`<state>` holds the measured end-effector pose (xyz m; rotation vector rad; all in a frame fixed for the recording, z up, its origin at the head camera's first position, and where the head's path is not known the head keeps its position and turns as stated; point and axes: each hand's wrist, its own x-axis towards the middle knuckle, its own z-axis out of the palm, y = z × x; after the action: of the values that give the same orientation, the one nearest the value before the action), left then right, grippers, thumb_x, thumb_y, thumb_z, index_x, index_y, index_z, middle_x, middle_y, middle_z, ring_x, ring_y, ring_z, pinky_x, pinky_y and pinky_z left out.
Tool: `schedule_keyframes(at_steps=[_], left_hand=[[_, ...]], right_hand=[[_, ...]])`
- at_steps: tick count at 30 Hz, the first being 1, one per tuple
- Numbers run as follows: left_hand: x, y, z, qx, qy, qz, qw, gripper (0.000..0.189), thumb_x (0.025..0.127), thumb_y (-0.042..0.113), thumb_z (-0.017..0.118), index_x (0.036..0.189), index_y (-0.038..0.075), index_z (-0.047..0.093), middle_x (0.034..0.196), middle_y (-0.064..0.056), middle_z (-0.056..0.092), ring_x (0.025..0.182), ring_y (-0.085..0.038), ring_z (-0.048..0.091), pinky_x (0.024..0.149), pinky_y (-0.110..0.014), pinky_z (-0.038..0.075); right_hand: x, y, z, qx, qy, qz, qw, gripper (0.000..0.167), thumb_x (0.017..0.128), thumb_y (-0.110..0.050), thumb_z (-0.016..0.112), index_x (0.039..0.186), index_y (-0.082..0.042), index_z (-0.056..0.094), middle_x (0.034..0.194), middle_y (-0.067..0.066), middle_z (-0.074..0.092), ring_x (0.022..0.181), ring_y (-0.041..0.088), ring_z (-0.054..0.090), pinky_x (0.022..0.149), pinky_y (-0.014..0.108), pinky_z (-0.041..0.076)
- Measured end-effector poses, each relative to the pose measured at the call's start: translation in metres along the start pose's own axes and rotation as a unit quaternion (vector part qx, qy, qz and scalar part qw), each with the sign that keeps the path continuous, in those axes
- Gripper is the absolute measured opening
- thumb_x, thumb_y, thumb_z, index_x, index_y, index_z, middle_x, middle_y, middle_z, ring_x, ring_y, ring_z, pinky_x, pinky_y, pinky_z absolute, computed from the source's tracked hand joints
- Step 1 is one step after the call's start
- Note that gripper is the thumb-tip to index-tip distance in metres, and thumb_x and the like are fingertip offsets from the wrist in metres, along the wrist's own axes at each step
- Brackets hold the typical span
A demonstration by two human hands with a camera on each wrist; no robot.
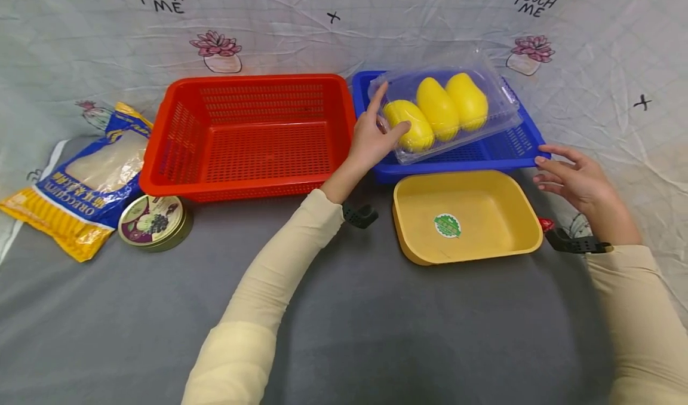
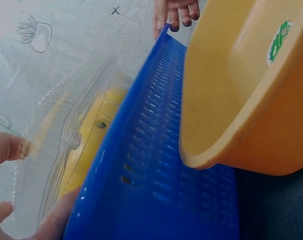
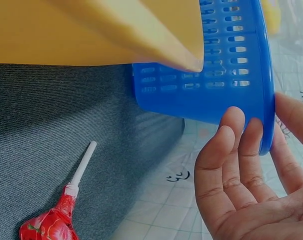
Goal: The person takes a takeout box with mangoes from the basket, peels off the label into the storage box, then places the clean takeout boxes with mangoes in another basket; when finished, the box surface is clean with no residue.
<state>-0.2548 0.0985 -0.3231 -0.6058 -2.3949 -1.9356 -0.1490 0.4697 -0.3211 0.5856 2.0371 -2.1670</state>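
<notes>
A clear plastic box (image 1: 497,100) with three yellow mangoes (image 1: 438,109) inside lies tilted across the blue basket (image 1: 529,133). My left hand (image 1: 371,136) grips the box's left end, thumb on the near side and index finger stretched along the far side. In the left wrist view, the fingers (image 2: 9,147) stand on one side of the box and the thumb (image 2: 56,217) sits by the basket's rim. My right hand (image 1: 580,181) pinches the basket's near right corner. The right wrist view shows fingertips (image 3: 234,120) on both sides of that rim.
A yellow tub (image 1: 478,217) with a green sticker stands in front of the blue basket. To its right lies a red-wrapped lollipop (image 3: 49,220). On the left are a red basket (image 1: 177,136), a round tin (image 1: 153,223) and an orecchiette pasta bag (image 1: 80,181).
</notes>
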Motion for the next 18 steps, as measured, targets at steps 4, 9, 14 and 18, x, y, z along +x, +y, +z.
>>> schedule_keyframes(at_steps=[4, 9, 14, 18], left_hand=[[0.004, 0.001, 0.003, 0.008, 0.005, -0.003, 1.0000, 0.077, 0.090, 0.017, 0.067, 0.155, 0.011, 0.026, 0.062, -0.004, 0.045, 0.054, -0.012, 0.042, 0.051, -0.022, 0.040], [0.009, 0.002, 0.006, 0.025, -0.012, -0.030, 0.9992, 0.077, 0.092, 0.019, 0.064, 0.156, 0.014, 0.022, 0.064, -0.006, 0.045, 0.050, -0.014, 0.042, 0.048, -0.023, 0.040], [0.016, 0.002, 0.013, 0.074, -0.038, -0.080, 0.9933, 0.078, 0.094, 0.027, 0.060, 0.158, 0.023, 0.017, 0.067, -0.004, 0.045, 0.051, -0.014, 0.041, 0.052, -0.023, 0.044], [0.023, 0.003, 0.015, 0.095, -0.046, -0.095, 0.9899, 0.078, 0.094, 0.029, 0.059, 0.158, 0.020, 0.015, 0.072, -0.009, 0.056, 0.055, -0.018, 0.051, 0.054, -0.022, 0.048]], right_hand=[[0.001, 0.000, 0.001, 0.005, 0.000, 0.002, 1.0000, 0.025, 0.091, -0.011, 0.067, 0.110, -0.025, 0.066, 0.080, -0.002, 0.072, 0.066, 0.016, 0.070, 0.061, 0.026, 0.058], [0.000, -0.001, 0.002, 0.007, -0.003, 0.001, 1.0000, 0.025, 0.091, -0.011, 0.067, 0.111, -0.025, 0.066, 0.080, -0.002, 0.072, 0.066, 0.016, 0.070, 0.062, 0.026, 0.058], [-0.002, 0.000, -0.001, 0.002, -0.003, -0.006, 1.0000, 0.024, 0.090, -0.012, 0.068, 0.111, -0.025, 0.066, 0.080, -0.002, 0.072, 0.065, 0.015, 0.070, 0.061, 0.026, 0.058], [-0.001, 0.002, -0.001, 0.012, -0.008, -0.008, 0.9999, 0.024, 0.091, -0.011, 0.068, 0.111, -0.024, 0.067, 0.080, 0.000, 0.072, 0.065, 0.016, 0.070, 0.061, 0.027, 0.058]])
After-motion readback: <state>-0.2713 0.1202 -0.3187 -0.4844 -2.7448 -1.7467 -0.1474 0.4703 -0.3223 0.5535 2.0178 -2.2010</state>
